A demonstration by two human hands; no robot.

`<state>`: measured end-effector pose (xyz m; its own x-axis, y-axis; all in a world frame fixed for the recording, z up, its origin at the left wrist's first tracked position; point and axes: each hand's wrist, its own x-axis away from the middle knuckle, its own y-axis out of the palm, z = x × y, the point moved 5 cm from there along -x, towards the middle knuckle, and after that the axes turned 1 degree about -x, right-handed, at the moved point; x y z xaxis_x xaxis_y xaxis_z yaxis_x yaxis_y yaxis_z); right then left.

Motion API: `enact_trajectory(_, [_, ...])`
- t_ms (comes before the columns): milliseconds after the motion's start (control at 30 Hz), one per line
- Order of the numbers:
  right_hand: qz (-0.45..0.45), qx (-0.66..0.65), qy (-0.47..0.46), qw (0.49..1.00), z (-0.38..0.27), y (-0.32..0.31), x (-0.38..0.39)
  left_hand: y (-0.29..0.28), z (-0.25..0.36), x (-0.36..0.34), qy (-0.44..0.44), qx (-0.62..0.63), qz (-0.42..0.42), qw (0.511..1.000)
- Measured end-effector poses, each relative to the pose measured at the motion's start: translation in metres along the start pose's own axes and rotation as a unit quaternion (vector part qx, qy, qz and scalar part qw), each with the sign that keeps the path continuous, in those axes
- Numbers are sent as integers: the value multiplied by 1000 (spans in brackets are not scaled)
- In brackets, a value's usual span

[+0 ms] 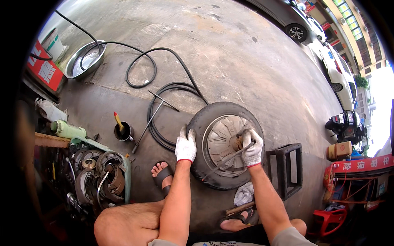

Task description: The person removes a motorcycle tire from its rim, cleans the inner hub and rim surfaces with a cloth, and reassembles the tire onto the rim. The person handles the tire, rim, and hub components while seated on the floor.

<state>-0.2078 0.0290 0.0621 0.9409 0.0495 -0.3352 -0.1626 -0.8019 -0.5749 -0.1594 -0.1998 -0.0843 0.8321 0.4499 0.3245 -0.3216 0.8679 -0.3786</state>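
Observation:
A motor wheel with a black tire [213, 182] and a silver ribbed hub [221, 143] leans before me between my feet. My left hand [186, 146], in a white knit glove with a red cuff, grips the left edge of the tire, its fingers partly behind the rubber. My right hand [252, 148], gloved alike, is closed beside the hub's brownish axle [237, 142]. Its fingers curl round a dark cable [230, 158] that runs down and left across the hub to a reddish tip near the tire's lower edge.
Left lie a T-handle wrench [148, 125], a coiled black hose [158, 88], a dark cup with a brush [124, 132] and a bin of brake shoes [128, 172]. A metal basin [87, 61] sits farther off. Right stands a black frame [283, 172]; a white rag [243, 194] lies below the tire.

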Motion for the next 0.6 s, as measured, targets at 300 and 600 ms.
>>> enact_trajectory(300, [66,-143,132,979,-9,-79,-24,0,2,1,-19,-4,-13,1000])
enact_trajectory(600, [127,-262,253,923,-73,-215,9,-3,6,4,-49,-49,4,998])
